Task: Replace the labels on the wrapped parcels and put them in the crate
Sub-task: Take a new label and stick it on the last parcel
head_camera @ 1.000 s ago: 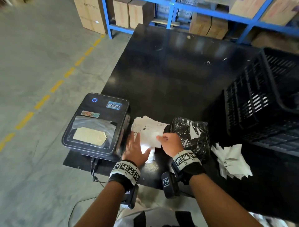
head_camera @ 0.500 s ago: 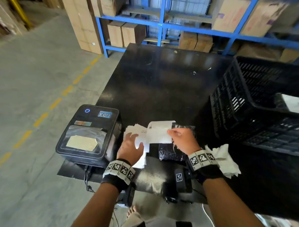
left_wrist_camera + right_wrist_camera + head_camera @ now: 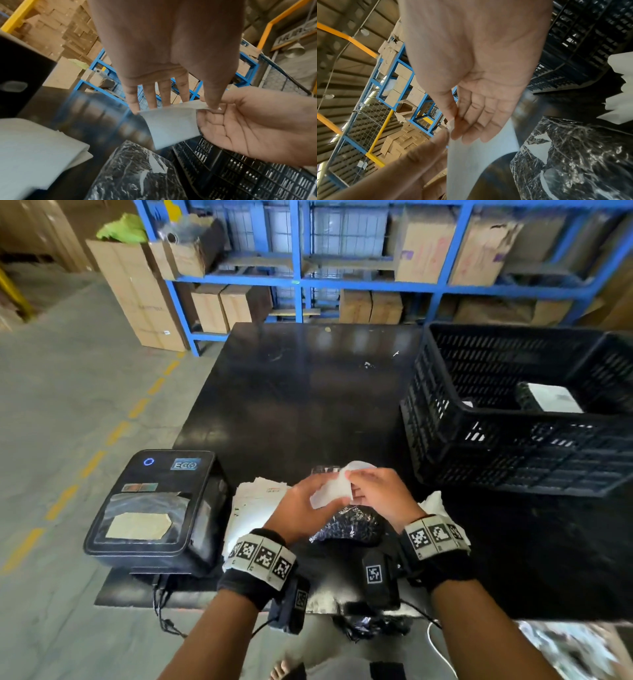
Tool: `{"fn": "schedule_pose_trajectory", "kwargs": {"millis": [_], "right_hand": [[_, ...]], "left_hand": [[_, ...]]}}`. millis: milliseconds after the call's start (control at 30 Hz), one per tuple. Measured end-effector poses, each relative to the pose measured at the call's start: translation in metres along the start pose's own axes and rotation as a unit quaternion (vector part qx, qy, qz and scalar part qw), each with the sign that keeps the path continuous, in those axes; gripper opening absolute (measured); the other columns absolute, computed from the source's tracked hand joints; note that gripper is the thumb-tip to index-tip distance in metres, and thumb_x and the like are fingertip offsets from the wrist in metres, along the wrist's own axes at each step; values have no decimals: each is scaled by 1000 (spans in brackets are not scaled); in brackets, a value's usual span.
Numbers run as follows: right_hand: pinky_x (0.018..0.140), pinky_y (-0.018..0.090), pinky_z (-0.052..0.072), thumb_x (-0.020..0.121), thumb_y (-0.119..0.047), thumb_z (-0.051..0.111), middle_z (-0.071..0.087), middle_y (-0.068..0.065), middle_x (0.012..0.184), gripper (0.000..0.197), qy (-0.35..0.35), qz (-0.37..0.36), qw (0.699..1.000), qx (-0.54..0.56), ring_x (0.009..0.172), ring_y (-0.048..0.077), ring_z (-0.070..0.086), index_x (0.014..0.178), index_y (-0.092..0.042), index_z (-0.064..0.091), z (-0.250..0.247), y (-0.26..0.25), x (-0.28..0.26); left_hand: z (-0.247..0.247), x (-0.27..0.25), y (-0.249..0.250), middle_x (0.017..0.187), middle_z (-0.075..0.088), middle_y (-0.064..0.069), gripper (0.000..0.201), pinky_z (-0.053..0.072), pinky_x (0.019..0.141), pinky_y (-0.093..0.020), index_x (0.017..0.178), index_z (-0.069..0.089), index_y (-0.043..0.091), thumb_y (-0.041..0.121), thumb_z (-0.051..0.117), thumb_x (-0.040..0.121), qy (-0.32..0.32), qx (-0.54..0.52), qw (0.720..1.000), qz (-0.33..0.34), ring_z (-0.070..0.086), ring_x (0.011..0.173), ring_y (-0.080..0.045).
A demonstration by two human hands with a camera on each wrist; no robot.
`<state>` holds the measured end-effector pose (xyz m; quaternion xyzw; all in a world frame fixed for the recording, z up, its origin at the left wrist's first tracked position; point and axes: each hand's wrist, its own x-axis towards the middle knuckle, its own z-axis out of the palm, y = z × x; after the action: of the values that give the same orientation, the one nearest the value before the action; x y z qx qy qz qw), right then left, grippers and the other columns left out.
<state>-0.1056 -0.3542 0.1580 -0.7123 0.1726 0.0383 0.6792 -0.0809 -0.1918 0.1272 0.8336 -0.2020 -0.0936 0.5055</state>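
Observation:
A white label point(image 3: 330, 491) point(image 3: 171, 127) point(image 3: 476, 159) hangs in the air above a black wrapped parcel point(image 3: 349, 523) point(image 3: 137, 173) point(image 3: 573, 155) that lies on the black table point(image 3: 308, 405). My left hand point(image 3: 301, 505) point(image 3: 173, 100) and my right hand point(image 3: 373, 491) point(image 3: 462, 129) both pinch the label's top corner, thumb against fingers. The parcel's top bears torn white scraps of an old label. A black slatted crate point(image 3: 513, 446) stands at the right and holds a parcel with a white label point(image 3: 551, 398).
A black label printer point(image 3: 154, 508) sits at the table's front left. A stack of white label sheets point(image 3: 250, 508) lies between it and the parcel. Crumpled white paper point(image 3: 435, 503) lies right of my right hand. Blue shelving with cartons point(image 3: 342, 268) stands behind the table.
My right hand lifted the label off the stack and carried it right, over the parcel. My left hand left the stack and joined it at the label's corner. The head view tilted upward.

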Motion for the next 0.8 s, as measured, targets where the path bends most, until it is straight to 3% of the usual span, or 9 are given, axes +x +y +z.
{"fn": "schedule_pose_trajectory", "kwargs": {"millis": [100,367,533,800], "right_hand": [[71,28,59,93,-9,60,71,11,92,16,11,1,999,41,87,22,70,83,-19,68,-3,0,-2],[89,28,55,93,-13,61,73,13,98,13,-25,8,992,125,95,18,71,93,-6,72,-8,8,1],[94,37,55,92,-13,64,71,13,105,11,-61,-14,994,95,107,23,67,90,-11,75,-10,12,-2],[92,37,55,92,-8,63,69,16,109,9,-50,-41,997,48,108,24,65,93,-11,72,-8,10,-2]], "left_hand": [[3,-1,8,115,67,11,46,48,90,-19,130,57,27,31,67,86,-34,-27,999,9,61,102,0],[5,2,11,134,57,10,44,36,111,-36,138,49,21,35,47,97,-45,-75,995,53,48,128,-4],[1,3,13,130,60,10,39,38,109,-39,137,51,22,33,42,100,-50,-87,993,62,50,126,-6],[2,4,11,127,62,10,39,42,106,-39,137,51,26,35,44,99,-51,-96,993,53,54,122,-7]]}}
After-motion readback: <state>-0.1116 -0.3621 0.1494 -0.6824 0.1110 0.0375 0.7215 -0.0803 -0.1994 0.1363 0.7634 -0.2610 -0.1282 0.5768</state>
